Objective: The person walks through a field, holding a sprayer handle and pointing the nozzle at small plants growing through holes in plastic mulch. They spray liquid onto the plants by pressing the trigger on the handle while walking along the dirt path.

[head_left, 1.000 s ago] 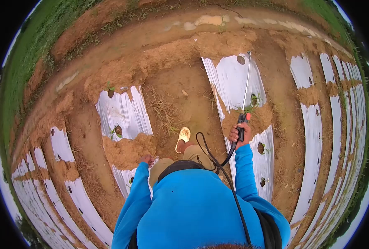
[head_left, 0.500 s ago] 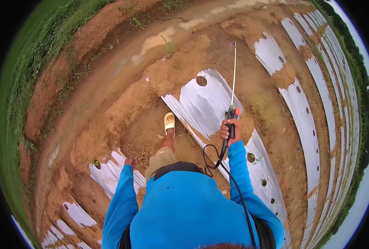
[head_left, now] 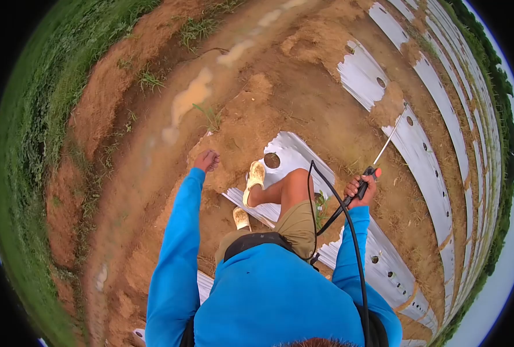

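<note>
Muddy ground [head_left: 309,110], rows of white sheeting [head_left: 421,153] across it. Black hose [head_left: 361,274] loops in front of the body. Spray wand [head_left: 390,136] angles out front-right, tip overlapping a sheeted row in view. Yellowish shoe [head_left: 254,175] near a sheet hole [head_left: 272,160]. Right hand [head_left: 360,188]: fingers wrapped round wand's handle. Left hand [head_left: 207,160]: loosely curled fist over soil, nothing visible inside.

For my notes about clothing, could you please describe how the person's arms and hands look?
The left sleeve and the right sleeve are long and bright blue, reaching about to the wrists, with no markings that I can make out. The left hand and right hand wear no gloves. A black hose crosses the right sleeve.
</note>
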Tool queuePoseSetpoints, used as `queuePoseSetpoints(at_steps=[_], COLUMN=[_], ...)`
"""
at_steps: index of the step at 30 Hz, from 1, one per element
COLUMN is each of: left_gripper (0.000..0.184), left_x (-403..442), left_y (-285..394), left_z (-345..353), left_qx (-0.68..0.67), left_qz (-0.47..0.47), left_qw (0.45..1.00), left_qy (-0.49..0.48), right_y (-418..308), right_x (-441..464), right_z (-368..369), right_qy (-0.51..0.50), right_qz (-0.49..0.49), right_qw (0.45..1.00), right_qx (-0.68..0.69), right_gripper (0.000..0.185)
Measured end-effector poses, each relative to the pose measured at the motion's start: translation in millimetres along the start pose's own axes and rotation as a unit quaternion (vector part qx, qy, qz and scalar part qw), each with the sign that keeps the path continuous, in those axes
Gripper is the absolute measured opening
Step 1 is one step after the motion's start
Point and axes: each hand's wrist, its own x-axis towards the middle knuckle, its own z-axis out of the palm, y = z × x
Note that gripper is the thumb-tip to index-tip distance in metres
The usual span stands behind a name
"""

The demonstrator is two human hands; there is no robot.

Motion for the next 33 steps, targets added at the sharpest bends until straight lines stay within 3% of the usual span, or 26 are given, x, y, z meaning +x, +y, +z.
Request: queuePoseSetpoints(at_steps=[2,5,7,8,10,11,13,14,17,23,24,31,33], left_gripper=[0.023,0.023,0.021,0.019,0.019,0.020,0.020,0.021,0.023,0.027,0.026,0.024,0.025], left_x=[49,149,125,118,113,90,69,54,36,90,97,281,340], left_y=[38,46,112,126,137,157,172,170,205,277,300,421,447], left_z=[-12,-77,-73,-75,-93,-82,-72,-68,-24,24,38,56,76], left_qx=[0.079,0.072,0.149,0.116,0.101,0.091,0.127,0.127,0.154,0.328,0.224,0.172,0.190], left_qz=[-0.004,-0.044,-0.057,-0.058,-0.181,-0.179,-0.269,-0.252,-0.340,-0.227,-0.206,-0.322,-0.295], left_qw=[0.997,0.996,0.983,0.985,0.963,0.965,0.939,0.949,0.921,0.917,0.952,0.928,0.935], left_qy=[-0.002,-0.027,0.089,0.116,0.173,0.168,0.171,0.141,0.111,-0.019,0.022,0.074,0.044], right_y=[-8,-23,-36,-38,-55,-60,-74,-82,-120,-204,-214,-313,-335], right_x=[45,130,193,214,265,283,313,321,340,370,380,437,425], right_z=[24,60,89,108,162,184,222,234,270,311,310,287,275], right_qy=[0.034,0.066,-0.001,0.020,0.022,0.015,0.032,0.038,-0.024,-0.027,-0.022,0.084,0.120], right_qz=[-0.005,-0.009,0.030,0.040,0.062,0.082,0.090,0.085,0.120,0.139,0.135,0.069,0.080], right_qw=[0.999,0.998,1.000,0.999,0.998,0.997,0.995,0.996,0.992,0.990,0.991,0.993,0.987], right_qx=[-0.005,-0.011,-0.003,-0.005,-0.005,0.006,-0.023,-0.011,-0.013,-0.019,-0.014,0.036,0.066], right_gripper=[0.018,0.021,0.018,0.018,0.017,0.017,0.016,0.016,0.016,0.017,0.017,0.019,0.019])
